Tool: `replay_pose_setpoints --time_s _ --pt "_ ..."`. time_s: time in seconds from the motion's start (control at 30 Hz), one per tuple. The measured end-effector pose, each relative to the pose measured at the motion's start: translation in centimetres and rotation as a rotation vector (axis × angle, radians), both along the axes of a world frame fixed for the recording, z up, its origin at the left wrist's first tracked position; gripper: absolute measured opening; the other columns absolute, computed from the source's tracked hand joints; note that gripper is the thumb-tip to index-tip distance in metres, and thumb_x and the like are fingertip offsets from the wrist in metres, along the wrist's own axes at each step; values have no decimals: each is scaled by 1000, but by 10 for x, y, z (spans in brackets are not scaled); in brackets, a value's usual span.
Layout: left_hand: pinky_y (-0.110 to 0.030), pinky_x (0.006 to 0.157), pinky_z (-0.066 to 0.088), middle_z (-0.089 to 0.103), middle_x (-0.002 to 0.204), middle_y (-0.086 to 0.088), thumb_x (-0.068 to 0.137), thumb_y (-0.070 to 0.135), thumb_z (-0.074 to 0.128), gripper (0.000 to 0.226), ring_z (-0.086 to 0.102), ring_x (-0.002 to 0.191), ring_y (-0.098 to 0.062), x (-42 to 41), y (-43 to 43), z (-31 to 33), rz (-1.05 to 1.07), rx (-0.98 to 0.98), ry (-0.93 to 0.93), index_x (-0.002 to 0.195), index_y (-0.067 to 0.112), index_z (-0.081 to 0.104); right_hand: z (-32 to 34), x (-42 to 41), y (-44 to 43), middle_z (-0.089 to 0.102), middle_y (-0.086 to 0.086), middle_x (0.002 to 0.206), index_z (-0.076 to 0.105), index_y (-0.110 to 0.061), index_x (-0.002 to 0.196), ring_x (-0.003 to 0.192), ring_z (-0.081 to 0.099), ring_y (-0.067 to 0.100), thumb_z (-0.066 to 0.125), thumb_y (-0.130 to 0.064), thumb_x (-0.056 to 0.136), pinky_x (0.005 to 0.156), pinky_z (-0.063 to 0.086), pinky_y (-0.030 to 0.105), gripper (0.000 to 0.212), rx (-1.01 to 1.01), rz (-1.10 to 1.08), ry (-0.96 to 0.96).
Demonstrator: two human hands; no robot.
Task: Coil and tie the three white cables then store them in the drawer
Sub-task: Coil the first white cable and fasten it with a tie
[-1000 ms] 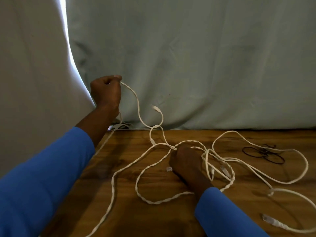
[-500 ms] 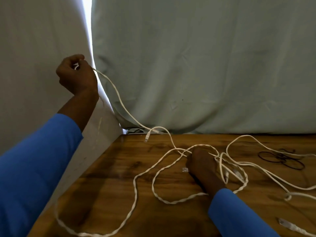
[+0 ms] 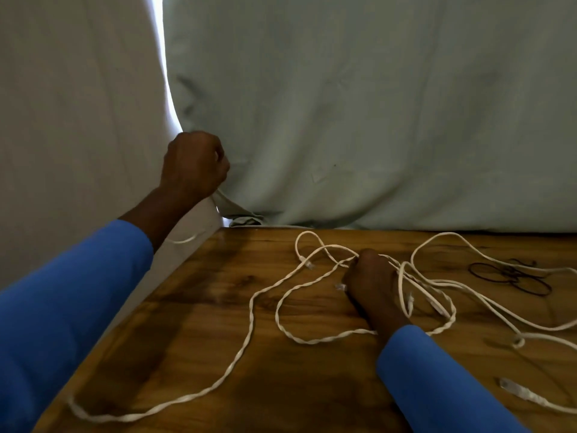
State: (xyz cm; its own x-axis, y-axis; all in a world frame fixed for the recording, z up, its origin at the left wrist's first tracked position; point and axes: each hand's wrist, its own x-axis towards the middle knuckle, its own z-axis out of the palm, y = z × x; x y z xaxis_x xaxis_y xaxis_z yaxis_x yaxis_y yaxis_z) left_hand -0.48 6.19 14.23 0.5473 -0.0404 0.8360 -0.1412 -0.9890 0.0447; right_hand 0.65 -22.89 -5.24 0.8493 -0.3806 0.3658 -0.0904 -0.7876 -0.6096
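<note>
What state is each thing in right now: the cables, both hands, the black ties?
white cables: loose and tangled on the table, none coiled or tied.
left hand: raised in a fist beyond the table's back corner, apparently gripping a cable strand.
right hand: resting on the table, fingers curled over the tangle.
black ties: lying loose, unused.

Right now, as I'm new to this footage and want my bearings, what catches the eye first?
The white cables sprawl tangled across the wooden table, the right hand holding the knot at its middle. The left hand is raised in a fist before the pale curtain, apparently gripping a strand; black bands lie far right.
</note>
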Motion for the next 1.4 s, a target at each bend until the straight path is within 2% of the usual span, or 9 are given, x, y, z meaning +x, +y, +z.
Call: replay_pose_setpoints --time_s 0.1,0.2,0.3,0.47,0.7,0.8,1.1,1.2,1.4 --pt "-40 83 52 76 101 -12 88 29 68 19 70 98 -37 1 -13 -12 -77 -147 30 95 14 78 6 -8 3 61 -4 85 64 -19 108 80 60 18 60 -23 99 75 50 32 11 217 114 -141" --pt "-48 95 45 58 135 -13 87 44 70 44 56 123 -38 0 -25 -47 149 126 189 123 18 69 19 -23 17 67 -10 89 69 -24 107 84 66 10 63 -35 101 72 50 26 14 457 312 -332" --pt "-52 107 41 50 149 -7 83 52 69 58 48 137 -29 -21 -43 -82 -249 21 111 133 24 62 25 -34 34 74 -6 84 75 -22 98 78 70 12 65 -43 100 74 58 35 23 670 479 -334" --pt "-37 100 52 67 128 12 98 45 60 41 61 118 -3 -48 -75 -143 -767 -242 278 136 30 60 34 -54 55 58 11 53 70 -3 90 42 51 17 64 -34 101 45 46 26 33 1019 736 -290" --pt "-39 85 56 75 89 6 104 34 57 24 70 88 -11 -8 -51 -159 -722 -787 209 94 21 75 33 -56 61 34 -4 49 59 -19 73 36 31 9 51 -59 97 45 16 23 48 1342 864 135" --pt "-35 75 52 70 78 8 107 30 54 24 65 76 -9 5 -41 -167 -644 -709 229 93 25 73 33 -56 62 31 -6 46 52 -18 64 34 25 7 43 -47 104 44 8 24 50 1498 1039 288" --pt "-29 65 33 73 100 2 105 51 46 31 66 92 -18 -21 -62 -165 -541 97 536 117 31 67 46 -45 63 48 -3 51 61 -5 100 42 49 8 36 -29 111 44 46 21 37 1470 916 -74" --pt "-28 68 30 70 102 1 102 51 55 31 59 86 -16 -30 -74 -162 -586 184 588 109 23 67 39 -42 62 74 13 83 65 1 111 77 76 22 39 -25 111 75 64 30 37 1348 877 -126" --pt "-24 63 35 53 63 23 93 36 70 32 54 66 1 -26 -65 -162 -693 74 626 69 42 50 28 -33 55 74 24 111 64 6 122 105 74 29 41 -20 112 96 60 36 36 944 815 -205"
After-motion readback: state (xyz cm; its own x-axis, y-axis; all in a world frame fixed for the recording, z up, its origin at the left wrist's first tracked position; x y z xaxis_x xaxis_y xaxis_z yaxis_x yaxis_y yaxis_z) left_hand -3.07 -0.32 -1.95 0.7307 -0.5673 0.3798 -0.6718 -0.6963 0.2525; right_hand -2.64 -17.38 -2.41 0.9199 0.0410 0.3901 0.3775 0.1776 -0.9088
